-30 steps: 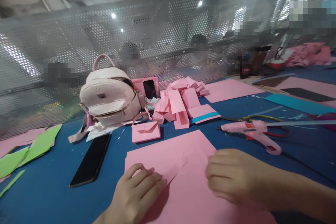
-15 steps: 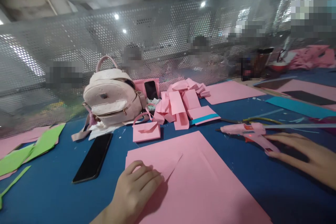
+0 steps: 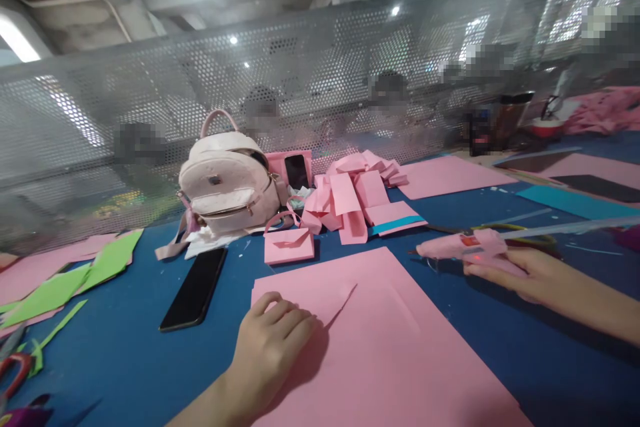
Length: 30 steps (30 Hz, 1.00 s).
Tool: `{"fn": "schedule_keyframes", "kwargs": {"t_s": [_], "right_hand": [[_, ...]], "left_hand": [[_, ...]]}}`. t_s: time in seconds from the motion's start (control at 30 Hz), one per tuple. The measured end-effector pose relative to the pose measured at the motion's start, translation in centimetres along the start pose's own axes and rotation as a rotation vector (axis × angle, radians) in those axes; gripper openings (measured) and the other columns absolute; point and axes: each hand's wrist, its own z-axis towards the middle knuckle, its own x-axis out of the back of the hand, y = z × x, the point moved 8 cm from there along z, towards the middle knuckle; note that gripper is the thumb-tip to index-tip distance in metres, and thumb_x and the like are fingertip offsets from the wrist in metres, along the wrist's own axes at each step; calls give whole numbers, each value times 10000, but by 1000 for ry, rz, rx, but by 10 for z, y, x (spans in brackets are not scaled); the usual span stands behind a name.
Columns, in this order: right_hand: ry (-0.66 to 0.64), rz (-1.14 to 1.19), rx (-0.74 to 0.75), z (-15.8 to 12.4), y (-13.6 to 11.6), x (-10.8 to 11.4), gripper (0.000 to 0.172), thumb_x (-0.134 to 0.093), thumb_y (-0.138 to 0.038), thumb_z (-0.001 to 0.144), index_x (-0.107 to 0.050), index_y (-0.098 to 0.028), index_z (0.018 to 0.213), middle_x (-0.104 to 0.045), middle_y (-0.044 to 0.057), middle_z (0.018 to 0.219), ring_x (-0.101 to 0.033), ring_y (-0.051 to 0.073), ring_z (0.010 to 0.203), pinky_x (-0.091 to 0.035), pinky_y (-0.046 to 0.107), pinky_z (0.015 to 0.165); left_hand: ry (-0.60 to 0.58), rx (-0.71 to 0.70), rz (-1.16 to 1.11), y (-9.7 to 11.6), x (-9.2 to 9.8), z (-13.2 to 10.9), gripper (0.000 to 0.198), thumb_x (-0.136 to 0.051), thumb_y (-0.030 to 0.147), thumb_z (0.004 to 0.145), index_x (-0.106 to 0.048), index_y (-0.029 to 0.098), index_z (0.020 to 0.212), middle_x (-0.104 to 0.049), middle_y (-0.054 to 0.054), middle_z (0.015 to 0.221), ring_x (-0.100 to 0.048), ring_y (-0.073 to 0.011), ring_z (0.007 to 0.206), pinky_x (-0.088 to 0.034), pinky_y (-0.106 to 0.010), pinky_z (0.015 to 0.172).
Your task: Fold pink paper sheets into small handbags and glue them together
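My right hand [image 3: 520,277] is wrapped round the handle of a pink hot glue gun [image 3: 463,247], with a long clear glue stick [image 3: 570,229] coming out of its back. The gun points left, just above the blue table. My left hand [image 3: 280,340] rests with curled fingers on large pink sheets [image 3: 400,373]. From under its fingers sticks out a pointed pink paper piece [image 3: 337,300]; the rest of it is hidden. Beyond the sheets stands a small pink paper handbag [image 3: 289,247] with a looped handle.
A black phone [image 3: 194,290] lies left of the sheets. Behind are a white backpack [image 3: 225,180] and a heap of folded pink paper [image 3: 350,197]. Green paper [image 3: 110,263] and red-handled scissors [image 3: 17,370] lie at left, blue paper [image 3: 575,205] at right. A perforated screen [image 3: 310,67] borders the table.
My right hand has closed round the glue gun's handle and lifted the gun slightly. My left hand stays on the pink paper. The view has turned a little left.
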Motion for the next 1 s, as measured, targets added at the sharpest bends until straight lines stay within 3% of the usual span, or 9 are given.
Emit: {"fn": "schedule_keyframes", "kwargs": {"t_s": [0.07, 0.13, 0.2, 0.3, 0.43, 0.57, 0.77, 1.0], "right_hand": [[-285, 79, 37, -3, -17, -20, 648, -467, -572, 935, -672, -128, 510, -656, 59, 509, -626, 101, 527, -416, 283, 586], [-447, 196, 108, -8, -44, -31, 722, -382, -613, 960, -605, -141, 462, -639, 65, 484, -628, 109, 544, -436, 277, 628], [-539, 344, 160, -12, -74, -37, 677, -395, -620, 965, -597, -153, 518, -665, 71, 513, -631, 129, 542, -463, 272, 651], [-685, 483, 153, -16, -110, -53, 616, -423, -623, 959, -588, -148, 602, -675, 71, 572, -644, 157, 545, -455, 248, 553], [-879, 572, 170, -17, -139, -80, 573, -471, -656, 918, -596, -141, 700, -650, 49, 565, -618, 154, 471, -452, 238, 475], [-992, 553, 171, -17, -145, -104, 645, -397, -697, 924, -576, -143, 649, -590, 35, 468, -557, 128, 394, -323, 204, 402], [-977, 628, -75, -24, -126, -130, 562, -514, -723, 857, -543, -162, 847, -647, 4, 606, -513, 80, 407, -250, 179, 404], [-987, 564, -128, -28, -124, -130, 580, -451, -683, 915, -560, -161, 689, -558, -18, 519, -427, 77, 422, -219, 207, 434]], "left_hand": [[-10, 23, 19, -1, -5, 1, 202, -499, 93, 960, -668, 170, 882, -735, 13, 766, -640, -152, 677, -378, -341, 754], [-28, 45, 33, -3, -12, 1, 169, -544, 116, 941, -655, 178, 831, -718, 22, 732, -622, -147, 648, -373, -340, 737], [-56, 56, 35, -4, -18, 0, 120, -590, 127, 916, -654, 188, 834, -712, 30, 731, -619, -144, 649, -376, -342, 738], [-90, 62, 11, -6, -24, -3, 87, -622, 124, 892, -662, 196, 917, -736, 33, 818, -649, -140, 704, -386, -351, 770], [-34, 63, -21, -6, -16, -3, 90, -655, 115, 870, -665, 195, 911, -750, 47, 835, -676, -133, 700, -409, -348, 764], [-12, 109, -144, -12, -9, 1, 24, -698, 198, 869, -676, 200, 862, -743, 43, 772, -677, -131, 658, -452, -301, 660], [-65, 299, -396, -38, -18, -6, 105, -635, 138, 887, -695, 218, 919, -754, 17, 834, -699, -129, 731, -537, -228, 646], [-58, 184, -314, -34, -20, -12, 184, -606, 95, 892, -698, 225, 984, -760, 14, 889, -705, -143, 746, -558, -223, 623]]}}
